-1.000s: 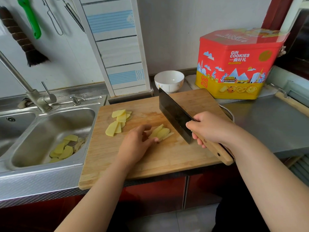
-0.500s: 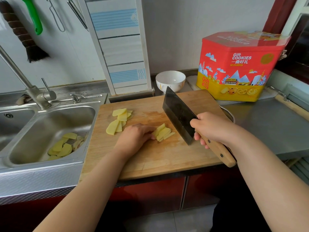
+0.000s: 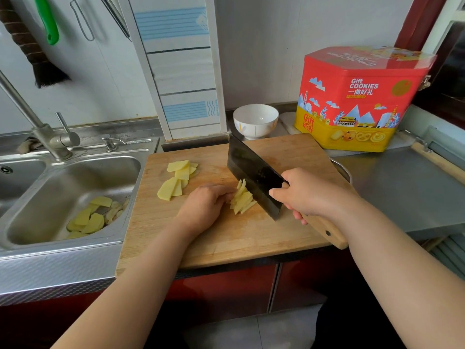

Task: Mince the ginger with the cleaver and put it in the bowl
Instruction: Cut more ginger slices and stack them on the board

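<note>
A stack of yellow ginger slices [image 3: 242,198] lies mid-way on the wooden cutting board [image 3: 226,238]. My left hand [image 3: 201,207] holds the stack down from its left side with curled fingers. My right hand [image 3: 303,191] grips the wooden handle of the dark cleaver [image 3: 253,172], whose blade stands against the right side of the stack. More ginger slices [image 3: 177,178] lie spread at the board's back left. A white bowl [image 3: 255,120] stands empty behind the board.
A steel sink [image 3: 70,197] to the left holds ginger peel and slices [image 3: 89,217], with a tap [image 3: 42,132] behind it. A red and yellow cookie tin [image 3: 359,96] stands at the back right. Steel counter [image 3: 407,187] extends right.
The cleaver has moved left and now touches the ginger stack. My left hand has drawn the slices into a tighter pile and holds them.
</note>
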### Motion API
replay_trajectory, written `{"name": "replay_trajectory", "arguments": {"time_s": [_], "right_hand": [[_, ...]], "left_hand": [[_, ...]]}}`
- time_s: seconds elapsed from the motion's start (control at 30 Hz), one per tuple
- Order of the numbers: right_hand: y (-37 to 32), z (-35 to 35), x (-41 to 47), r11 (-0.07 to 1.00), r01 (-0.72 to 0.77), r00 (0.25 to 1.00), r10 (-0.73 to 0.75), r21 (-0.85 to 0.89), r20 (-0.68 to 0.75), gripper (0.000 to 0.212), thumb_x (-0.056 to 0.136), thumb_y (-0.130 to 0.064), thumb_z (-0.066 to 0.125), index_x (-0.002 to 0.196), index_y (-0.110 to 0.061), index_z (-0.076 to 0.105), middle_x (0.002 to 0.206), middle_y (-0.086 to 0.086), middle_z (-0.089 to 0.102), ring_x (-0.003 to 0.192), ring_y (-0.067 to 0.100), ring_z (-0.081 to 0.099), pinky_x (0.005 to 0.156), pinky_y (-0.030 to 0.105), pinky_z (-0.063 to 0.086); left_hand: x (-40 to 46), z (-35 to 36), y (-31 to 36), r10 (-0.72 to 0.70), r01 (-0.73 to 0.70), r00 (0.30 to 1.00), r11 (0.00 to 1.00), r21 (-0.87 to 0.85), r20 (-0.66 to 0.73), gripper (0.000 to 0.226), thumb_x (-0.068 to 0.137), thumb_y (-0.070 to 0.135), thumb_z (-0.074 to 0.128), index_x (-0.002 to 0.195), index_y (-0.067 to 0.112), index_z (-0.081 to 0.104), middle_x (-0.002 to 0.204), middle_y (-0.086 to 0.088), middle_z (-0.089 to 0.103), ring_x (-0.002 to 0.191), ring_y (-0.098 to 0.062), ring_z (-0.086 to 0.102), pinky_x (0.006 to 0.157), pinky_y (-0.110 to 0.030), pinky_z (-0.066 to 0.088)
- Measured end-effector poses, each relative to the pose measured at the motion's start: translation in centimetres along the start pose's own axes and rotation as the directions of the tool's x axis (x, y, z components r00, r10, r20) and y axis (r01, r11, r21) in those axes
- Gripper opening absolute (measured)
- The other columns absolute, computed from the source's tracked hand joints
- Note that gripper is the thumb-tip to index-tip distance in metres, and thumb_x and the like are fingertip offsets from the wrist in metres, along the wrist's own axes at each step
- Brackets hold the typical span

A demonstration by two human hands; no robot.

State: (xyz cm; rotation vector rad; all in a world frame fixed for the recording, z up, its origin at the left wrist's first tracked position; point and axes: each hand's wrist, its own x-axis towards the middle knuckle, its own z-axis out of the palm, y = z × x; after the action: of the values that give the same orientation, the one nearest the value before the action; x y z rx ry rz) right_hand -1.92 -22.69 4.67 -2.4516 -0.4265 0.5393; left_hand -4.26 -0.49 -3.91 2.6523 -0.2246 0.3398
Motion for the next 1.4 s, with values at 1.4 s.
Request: {"name": "replay_trajectory", "arguments": {"time_s": [1.4], "right_hand": [[-1.3, -1.8, -0.8, 0.986, 0.021, 0.999, -0.028, -0.167, -0.036, 0.004, 0.097, -0.019, 0.047, 0.095, -0.022, 0.048, 0.074, 0.006, 0.059, 0.053, 0.016, 0.058, 0.052, 0.031, 0.055]], "left_hand": [[0.8, 2.3, 2.7, -0.008, 0.006, 0.998, 0.999, -0.033, -0.056, 0.028, 0.081, 0.037, 0.066, 0.100, 0.025, 0.048, 0.107, 0.010, 0.039, 0.100, -0.009, 0.043, 0.087, -0.022, 0.040]]}}
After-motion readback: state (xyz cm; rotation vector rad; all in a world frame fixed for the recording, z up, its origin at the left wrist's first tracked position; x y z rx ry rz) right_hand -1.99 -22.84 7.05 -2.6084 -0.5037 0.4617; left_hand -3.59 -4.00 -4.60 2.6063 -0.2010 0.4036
